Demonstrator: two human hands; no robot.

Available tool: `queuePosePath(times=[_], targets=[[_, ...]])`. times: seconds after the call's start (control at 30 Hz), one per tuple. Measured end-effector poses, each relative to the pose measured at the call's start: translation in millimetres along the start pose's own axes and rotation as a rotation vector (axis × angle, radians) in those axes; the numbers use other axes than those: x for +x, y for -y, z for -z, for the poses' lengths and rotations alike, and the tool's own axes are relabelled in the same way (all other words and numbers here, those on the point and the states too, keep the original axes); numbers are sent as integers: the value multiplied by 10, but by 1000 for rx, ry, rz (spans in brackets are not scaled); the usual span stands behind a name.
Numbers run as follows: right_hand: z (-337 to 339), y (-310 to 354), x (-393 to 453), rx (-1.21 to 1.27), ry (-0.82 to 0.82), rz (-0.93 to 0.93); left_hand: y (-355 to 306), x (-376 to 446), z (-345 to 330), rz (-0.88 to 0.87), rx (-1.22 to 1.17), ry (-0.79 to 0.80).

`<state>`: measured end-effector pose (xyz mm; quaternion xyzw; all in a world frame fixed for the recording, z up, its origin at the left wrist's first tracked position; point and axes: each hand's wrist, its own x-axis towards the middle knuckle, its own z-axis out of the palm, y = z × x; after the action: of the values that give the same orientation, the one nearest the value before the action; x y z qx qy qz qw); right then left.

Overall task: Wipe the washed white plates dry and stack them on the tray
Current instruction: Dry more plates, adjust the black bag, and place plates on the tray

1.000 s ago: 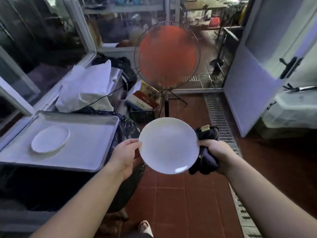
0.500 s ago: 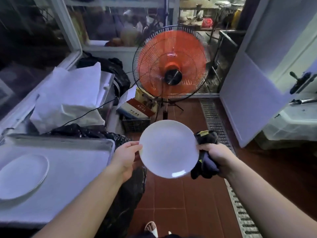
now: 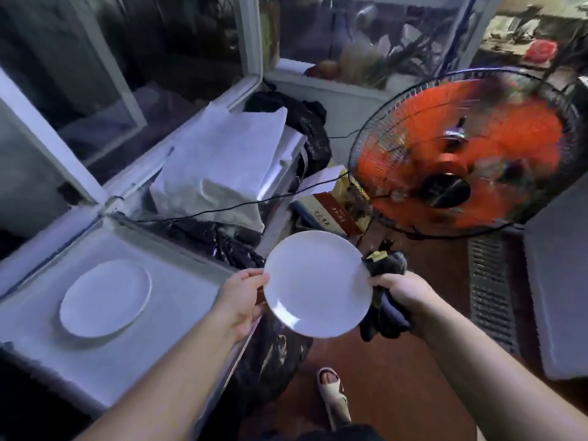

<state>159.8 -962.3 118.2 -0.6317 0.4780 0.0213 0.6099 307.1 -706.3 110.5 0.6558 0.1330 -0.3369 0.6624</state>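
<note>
left hand (image 3: 241, 299) – pinching left rim of white plate (image 3: 318, 283), held up in the air right of the tray | right hand (image 3: 402, 292) – fist closed on dark cloth (image 3: 386, 294) against plate's right rim | second plate (image 3: 105, 297) flat on tray (image 3: 178, 300), left | orange fan (image 3: 467, 154) far right

Fan (image 3: 461, 154) blades motion-blurred

Both bare forearms are extended forward, the left hand (image 3: 241, 297) pinched closed at fingertips and thumb, the right hand (image 3: 402, 292) fisted.
</note>
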Motion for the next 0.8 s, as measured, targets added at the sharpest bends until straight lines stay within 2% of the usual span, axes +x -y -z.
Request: queuePosePath(times=[0.13,0.2,0.3,0.63,0.8], targets=[[-250,490,623,-258,97,68,-137,214,24,7,-92,-153],[-393,744,825,-293,119,116,-191,286,67,9,-143,-234],[-698,1013,1028,-378,234,141,-187,375,196,15,-206,-356],[-2177,1202,1200,-554,514,139,191,128,1018,37,-548,-732],[-2982,1223,1041,-684,569,246,340,75,1590,53,-617,-771]])
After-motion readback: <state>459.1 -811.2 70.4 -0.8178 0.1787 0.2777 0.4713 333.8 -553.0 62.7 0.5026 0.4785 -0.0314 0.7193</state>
